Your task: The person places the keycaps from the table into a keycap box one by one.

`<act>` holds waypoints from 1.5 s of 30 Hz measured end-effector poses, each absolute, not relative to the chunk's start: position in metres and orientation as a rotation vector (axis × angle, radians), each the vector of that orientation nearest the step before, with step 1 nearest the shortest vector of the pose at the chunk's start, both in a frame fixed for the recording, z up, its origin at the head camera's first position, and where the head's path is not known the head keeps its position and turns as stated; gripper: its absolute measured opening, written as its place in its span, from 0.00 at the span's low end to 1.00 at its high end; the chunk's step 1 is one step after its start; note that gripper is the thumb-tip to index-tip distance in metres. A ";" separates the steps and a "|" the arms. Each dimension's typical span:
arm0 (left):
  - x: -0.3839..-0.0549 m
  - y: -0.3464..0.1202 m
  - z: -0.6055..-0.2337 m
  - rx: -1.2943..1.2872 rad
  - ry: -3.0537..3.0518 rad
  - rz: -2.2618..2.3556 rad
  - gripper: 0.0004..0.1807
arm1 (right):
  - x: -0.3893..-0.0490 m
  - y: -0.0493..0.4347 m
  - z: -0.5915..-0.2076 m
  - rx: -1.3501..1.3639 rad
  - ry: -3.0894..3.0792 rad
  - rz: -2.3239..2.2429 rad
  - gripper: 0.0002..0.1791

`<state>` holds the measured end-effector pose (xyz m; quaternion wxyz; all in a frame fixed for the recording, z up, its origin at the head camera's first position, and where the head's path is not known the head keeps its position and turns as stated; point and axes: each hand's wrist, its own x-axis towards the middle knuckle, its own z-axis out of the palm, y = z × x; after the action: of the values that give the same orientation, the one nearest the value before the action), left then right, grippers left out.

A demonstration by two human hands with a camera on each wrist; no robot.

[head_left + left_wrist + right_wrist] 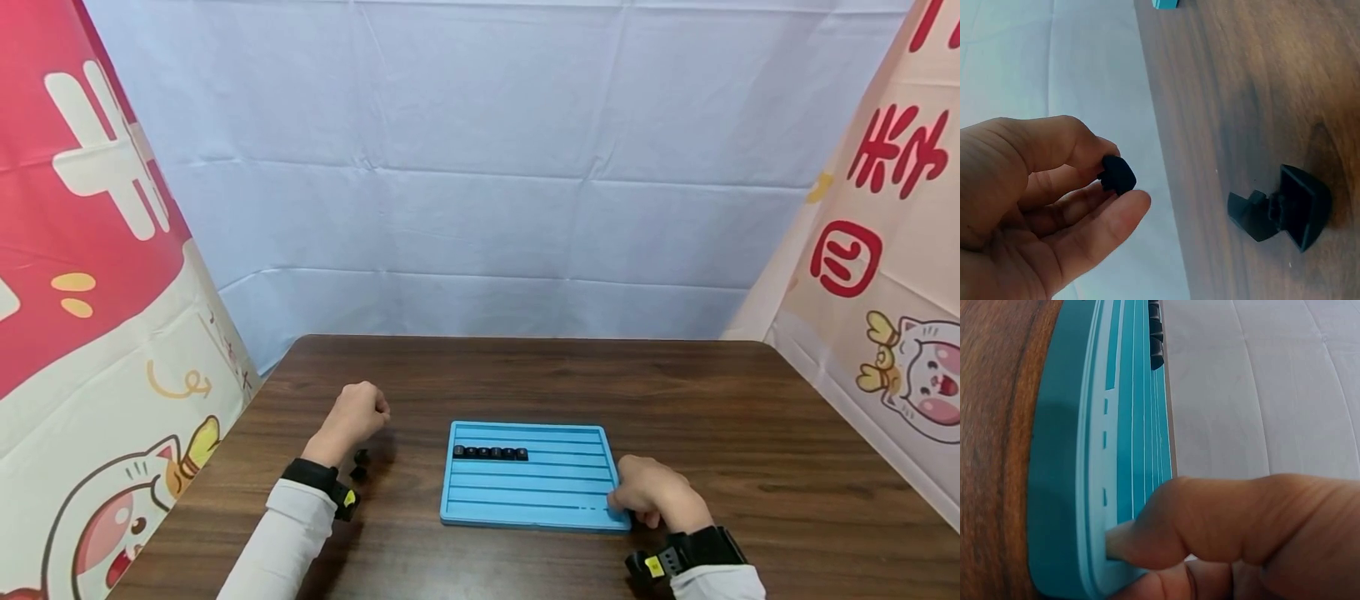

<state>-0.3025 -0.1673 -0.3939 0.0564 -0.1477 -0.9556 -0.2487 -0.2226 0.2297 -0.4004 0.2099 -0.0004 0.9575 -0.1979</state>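
Note:
My left hand (356, 414) is raised above the left side of the table. Between thumb and fingertips it pinches a small black keycap (1118, 174). Two more keycaps lie on the wood below that hand, and the one turned hollow side up (1304, 206) shows clearly in the left wrist view. A light blue ridged tray (525, 492) lies flat at the centre, with a row of several black keycaps (491, 453) in one of its upper slots. At the tray's near right corner, my right hand (654, 490) grips the rim, thumb on top; its other fingers are partly hidden.
The brown wooden table (540, 375) has its far edge against a pale blue cloth backdrop (480, 167). Printed cloth panels hang at the left (97, 333) and the right (885, 292). Both wrists carry black camera bands.

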 end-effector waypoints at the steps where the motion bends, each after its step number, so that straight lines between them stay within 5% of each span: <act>1: -0.302 -0.168 -0.394 -0.459 -2.896 -0.752 0.24 | -0.223 0.230 -0.400 -0.002 2.661 -0.551 0.07; 7: -0.301 -0.169 -0.396 -0.465 -2.891 -0.768 0.24 | -0.222 0.230 -0.399 -0.004 2.667 -0.550 0.07; 12: -0.301 -0.171 -0.399 -0.414 -2.933 -0.811 0.04 | -0.222 0.230 -0.399 -0.006 2.658 -0.554 0.08; 17: -0.302 -0.173 -0.404 -0.428 -2.966 -0.820 0.12 | -0.221 0.230 -0.399 -0.011 2.644 -0.566 0.08; 45: -0.306 -0.180 -0.422 -0.458 -2.945 -0.998 0.13 | -0.221 0.230 -0.401 -0.039 2.670 -0.574 0.07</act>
<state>-0.3055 -0.1799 -0.4216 -0.0006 -0.1456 -0.9370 -0.3176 -0.2209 0.2304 -0.4012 0.2035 -0.0139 0.9571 -0.2056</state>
